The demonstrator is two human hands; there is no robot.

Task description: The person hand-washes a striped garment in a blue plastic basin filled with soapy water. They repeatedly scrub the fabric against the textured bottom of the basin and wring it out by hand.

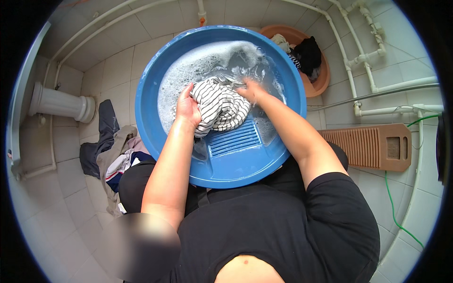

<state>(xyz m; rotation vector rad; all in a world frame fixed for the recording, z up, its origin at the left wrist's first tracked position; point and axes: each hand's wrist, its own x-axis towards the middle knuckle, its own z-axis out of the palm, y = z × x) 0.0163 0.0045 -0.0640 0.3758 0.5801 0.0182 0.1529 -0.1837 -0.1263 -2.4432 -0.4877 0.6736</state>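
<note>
Left grip: the left hand [187, 107] is clamped on the left side of the wet black-and-white striped cloth garment [220, 105], fingers curled over a bunched fold so that the fabric is pinned in place.
Right grip: the right hand [251, 90] is closed on the garment's upper right edge, partly sunk in suds; its fingertips are hidden by foam, so how deep the hold goes cannot be told.
Garment: it is gathered into a mound between the 2 hands and rests just above the ribbed panel [234, 139], where folds can be dragged across the ridges.
Basin: the round blue plastic washbasin [155, 70] is tilted toward the person and propped against the lap, so the soapy water [198, 66] is pooled at the far side and the moulded ribs are left mostly bare.
Left of the basin: a heap of dark and pale clothes [111, 146] is piled on the white tiled floor [71, 203], within reach of the left arm.
Beyond the basin: an orange plastic tub [321, 82] holds further garments, kept apart from the heap.
Right: a brown ribbed washboard [373, 146] lies flat on the tiles, untouched.
</note>
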